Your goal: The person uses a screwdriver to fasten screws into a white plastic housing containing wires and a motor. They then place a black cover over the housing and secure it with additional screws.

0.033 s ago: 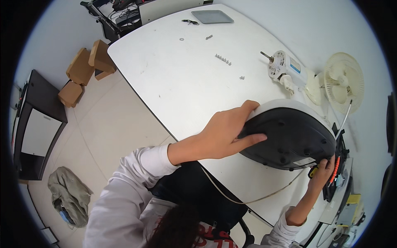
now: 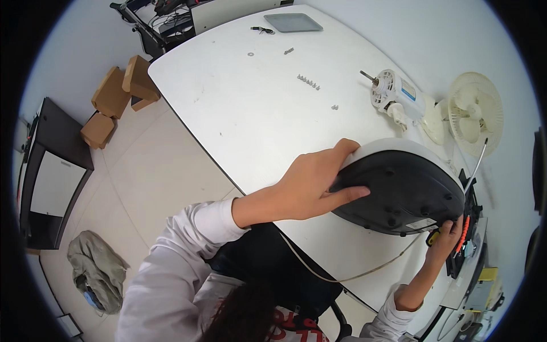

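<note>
A fan base (image 2: 399, 191) with a white rim is tilted up, its black underside and small feet facing me. My left hand (image 2: 319, 179) grips its left edge, thumb on the underside and fingers over the rim. At the lower right edge my right hand (image 2: 446, 239) pinches the base by a pale label. Beside those fingers is a yellow and black handle (image 2: 433, 236); whether they touch it I cannot tell. A beige cable (image 2: 364, 275) loops below the base. The white fan motor (image 2: 399, 97), its metal shaft pointing left, lies beyond the base.
On the white table (image 2: 239, 114) lie several screws (image 2: 308, 82) in a row, a washer (image 2: 250, 54), a short black cable (image 2: 262, 29) and a grey tray (image 2: 293, 23). A fan blade with a round grille (image 2: 476, 111) stands right. A black tool case (image 2: 456, 265) sits beyond my right hand.
</note>
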Motion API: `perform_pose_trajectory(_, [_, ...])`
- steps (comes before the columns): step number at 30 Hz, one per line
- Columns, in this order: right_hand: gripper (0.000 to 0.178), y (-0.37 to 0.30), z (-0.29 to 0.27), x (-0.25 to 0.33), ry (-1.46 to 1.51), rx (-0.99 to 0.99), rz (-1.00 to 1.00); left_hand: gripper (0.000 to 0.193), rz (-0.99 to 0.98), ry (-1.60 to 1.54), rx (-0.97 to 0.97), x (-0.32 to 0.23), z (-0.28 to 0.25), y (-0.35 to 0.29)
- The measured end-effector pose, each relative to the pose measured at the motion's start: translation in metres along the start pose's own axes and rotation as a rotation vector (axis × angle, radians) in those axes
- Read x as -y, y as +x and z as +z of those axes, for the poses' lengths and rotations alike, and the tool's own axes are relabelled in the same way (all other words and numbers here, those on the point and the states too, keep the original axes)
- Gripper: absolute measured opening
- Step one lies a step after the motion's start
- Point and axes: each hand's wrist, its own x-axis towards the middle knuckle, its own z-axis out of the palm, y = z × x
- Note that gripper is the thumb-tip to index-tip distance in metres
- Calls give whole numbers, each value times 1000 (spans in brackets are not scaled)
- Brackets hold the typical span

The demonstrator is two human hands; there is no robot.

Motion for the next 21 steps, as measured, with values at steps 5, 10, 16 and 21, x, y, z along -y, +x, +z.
perform_pose_trajectory(5, [78, -4, -3, -6, 28, -24, 35, 55, -55, -27, 112, 1, -7, 6])
perform_pose_trajectory(10, [77, -9, -4, 0, 19, -24, 62, 57, -39, -2, 337, 6, -33, 16])
perform_pose_trajectory(16, [77, -9, 9, 7, 4, -85, -14, 46, -97, -221, 404, 32, -52, 25])
perform_pose_trajectory(21, [82, -9, 5, 3, 43, -59, 54, 15, -217, 352, 150, 81, -60, 74])
